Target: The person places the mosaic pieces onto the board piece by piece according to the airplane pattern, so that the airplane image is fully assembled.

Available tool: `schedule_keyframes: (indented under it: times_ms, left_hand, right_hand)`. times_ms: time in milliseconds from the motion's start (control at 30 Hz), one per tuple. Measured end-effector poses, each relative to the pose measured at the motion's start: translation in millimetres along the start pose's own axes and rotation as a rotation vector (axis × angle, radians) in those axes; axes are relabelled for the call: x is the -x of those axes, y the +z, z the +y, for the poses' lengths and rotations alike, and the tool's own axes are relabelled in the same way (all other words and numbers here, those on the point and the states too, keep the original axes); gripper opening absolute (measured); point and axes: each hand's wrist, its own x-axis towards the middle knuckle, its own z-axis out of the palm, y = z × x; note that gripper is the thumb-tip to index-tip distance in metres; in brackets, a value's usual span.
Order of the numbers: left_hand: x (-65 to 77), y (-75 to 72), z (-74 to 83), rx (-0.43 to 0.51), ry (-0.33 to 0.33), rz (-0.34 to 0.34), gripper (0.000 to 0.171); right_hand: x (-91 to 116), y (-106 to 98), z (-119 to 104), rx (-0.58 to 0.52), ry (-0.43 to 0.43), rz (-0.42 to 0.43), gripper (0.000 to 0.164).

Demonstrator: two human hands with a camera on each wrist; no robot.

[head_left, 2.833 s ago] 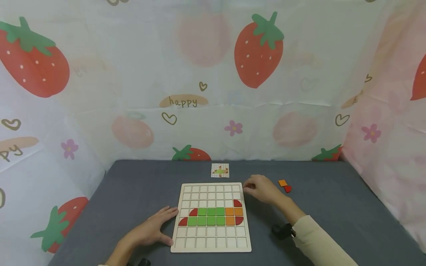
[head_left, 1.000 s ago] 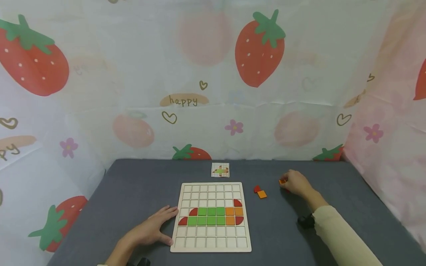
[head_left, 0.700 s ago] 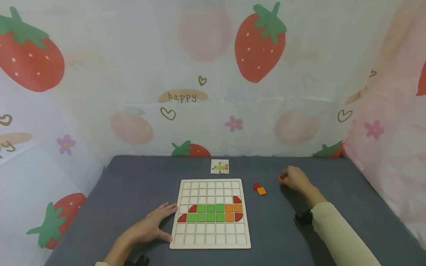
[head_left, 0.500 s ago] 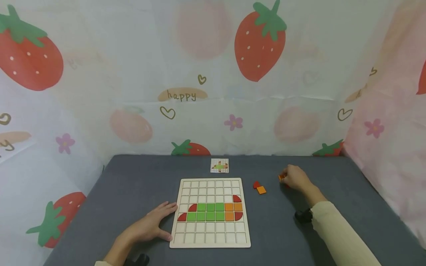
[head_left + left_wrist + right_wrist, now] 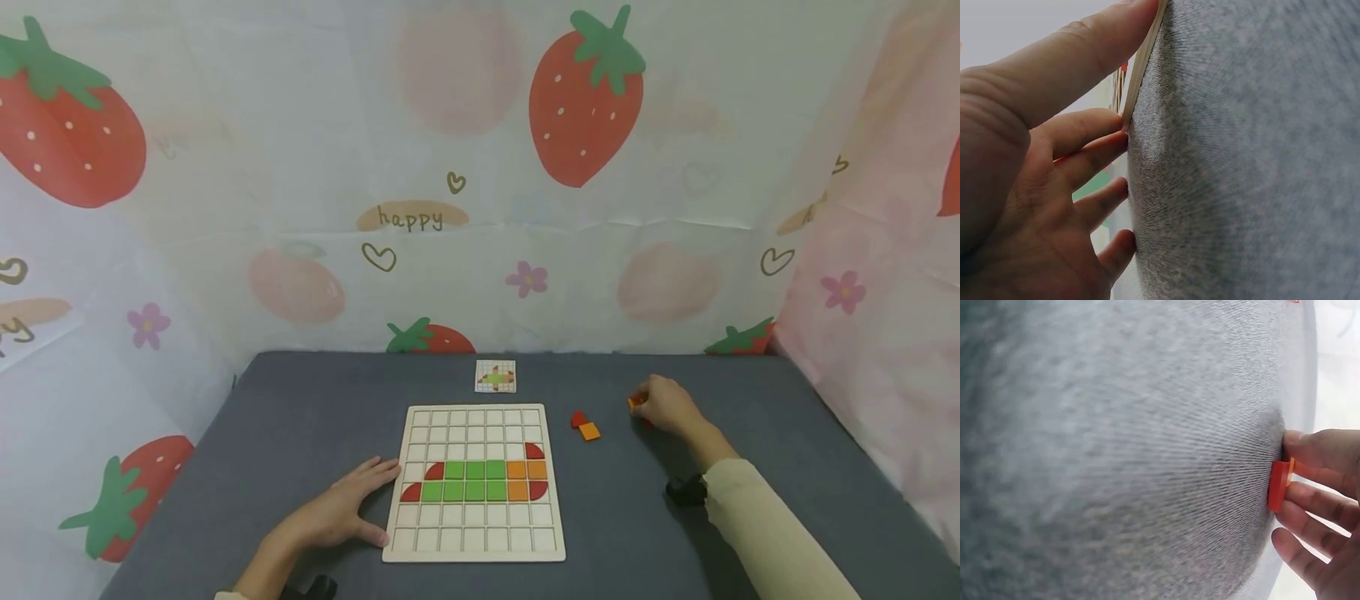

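Observation:
A pale wooden grid board (image 5: 474,533) lies on the table, with green square tiles (image 5: 475,492), orange square tiles and red quarter-round tiles in its middle rows. My left hand (image 5: 337,510) rests at the board's left edge, fingers spread and fairly straight; thumb and fingertips touch the rim in the left wrist view. My right hand (image 5: 667,408), right of the board, pinches an orange square tile (image 5: 635,402). A red tile (image 5: 1279,486) lies close against it under the fingers in the right wrist view. The hand partly hides both.
Between board and right hand lie a loose red tile (image 5: 578,419) and an orange square tile (image 5: 590,432). Behind the board is a small pattern card (image 5: 495,377). A strawberry-print curtain (image 5: 480,167) hangs behind the grey table (image 5: 322,400).
My right hand has moved right from the board's upper right corner to the farther tiles, uncovering the nearer pair. It has stayed there over the last second. My left hand keeps its place.

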Motion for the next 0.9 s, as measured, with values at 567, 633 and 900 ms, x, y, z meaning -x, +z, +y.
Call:
schedule_keyframes:
  times_ms: [567,633,900]
  left_hand:
    - [0.1,3.0,-4.1,-0.008,-0.008,0.009,0.1]
    - [-0.3,2.3,-4.0,-0.009,-0.004,0.009,0.1]
    - [-0.6,1.0,-1.3,0.006,-0.033,0.008,0.1]
  right_hand:
    - [3,6,-3,-0.043,-0.065,0.057,0.026]
    - [4,6,-6,-0.057,-0.08,0.068,0.026]
    - [8,3,-28,-0.08,-0.164,0.104,0.024]
